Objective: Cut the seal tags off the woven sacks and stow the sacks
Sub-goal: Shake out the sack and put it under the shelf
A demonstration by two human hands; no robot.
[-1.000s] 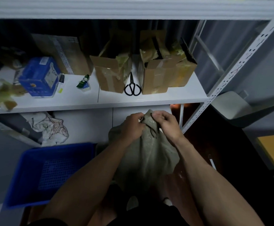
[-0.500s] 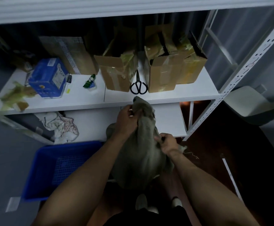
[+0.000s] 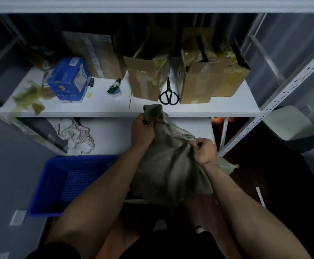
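Gripping the woven sack (image 3: 171, 165) in front of the shelf (image 3: 100, 107), the left hand (image 3: 142, 130) bunches its top corner in curled fingers (image 3: 145, 120), while the right hand (image 3: 204, 150) pinches an edge lower down. No seal tag can be made out. The scissors (image 3: 169, 96) lie on the shelf just beyond. Releasing one hand to reach them could let the limp cloth sag and bury the tag.

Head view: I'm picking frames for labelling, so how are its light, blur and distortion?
Head view: dim, brightest on the white shelf; the wide angle leans the right upright outward; blur smears the scraps at left; the sack, left hand, right hand and scissors are readable; the floor at right is nearly black.
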